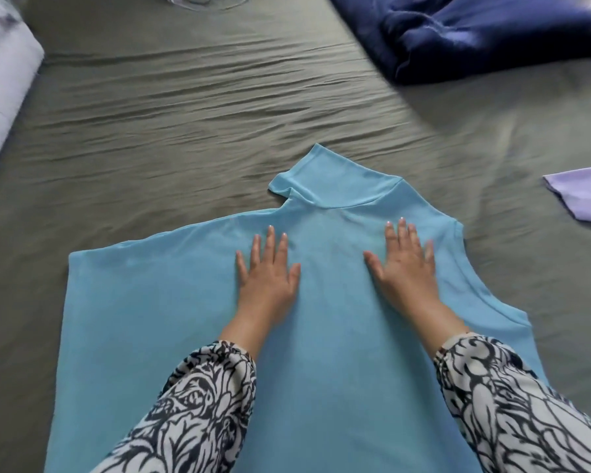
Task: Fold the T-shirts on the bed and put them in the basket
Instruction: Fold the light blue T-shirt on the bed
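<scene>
A light blue shirt (321, 336) with a high collar lies spread flat on the grey-green bed sheet (185, 114), collar pointing away from the person and hem running out of view at the bottom. Both hands lie palm down on its upper chest, just below the collar: the left hand (267, 271) and the right hand (406, 264) have straight, spread fingers, pressing on the cloth and grasping nothing. It reads as smoothing the shirt out before any fold — no edge is turned over yet, so this shirt looks to be at the very start of its folding. More work seems to wait: a dark blue garment (475, 32) lies bunched at the far right of the bed, and a corner of lilac cloth (584, 196) shows at the right edge — whether that one is already folded cannot be told. At the top edge a curved rim of something pale (205, 1) peeks in; it may be the basket, but too little shows to say, or to judge what it holds. A pale cushion or bedding (4, 80) sits at the left. So the folding and the carry to the basket are both still ahead for this shirt.
</scene>
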